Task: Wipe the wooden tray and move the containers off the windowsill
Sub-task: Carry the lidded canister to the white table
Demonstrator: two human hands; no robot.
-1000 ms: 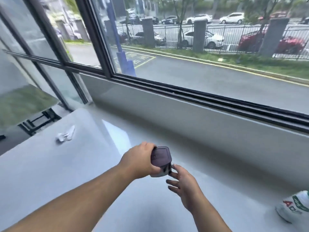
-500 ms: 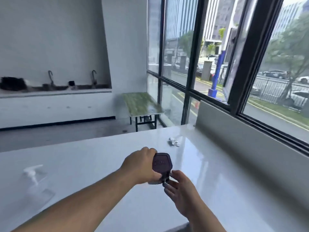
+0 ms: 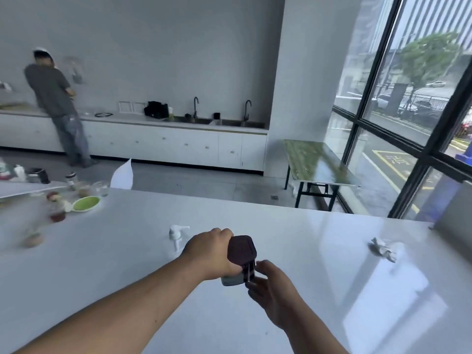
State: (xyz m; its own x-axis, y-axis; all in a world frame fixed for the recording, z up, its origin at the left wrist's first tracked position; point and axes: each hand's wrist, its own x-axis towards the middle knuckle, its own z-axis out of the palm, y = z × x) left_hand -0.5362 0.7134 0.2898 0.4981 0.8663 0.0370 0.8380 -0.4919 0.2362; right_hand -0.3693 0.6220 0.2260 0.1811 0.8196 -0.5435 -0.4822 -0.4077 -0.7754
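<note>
At the far left of the counter [image 3: 76, 264] stands a blurred cluster of jars [image 3: 57, 213] beside a green dish [image 3: 86, 203]; I judge this to be where the container will be set down. It lies well to the left of both hands and further from the person, so the left hand is the nearer one for that reach. A white pump head [image 3: 177, 232] lies on the counter just left of the hands.

The left hand [image 3: 210, 252] is closed around the container [image 3: 241, 260], fingers wrapped over its far side just under the dark lid [image 3: 241, 249]. The container is upright, its long axis vertical; whether its base touches the counter I cannot tell. The right hand [image 3: 272, 290] is half open, its fingertips [image 3: 259, 264] touching the container's near right side at a dark clasp, not gripping round it. Further right, a crumpled tissue [image 3: 385, 249] sits near the window [image 3: 408, 111]. No tray is in view.
</note>
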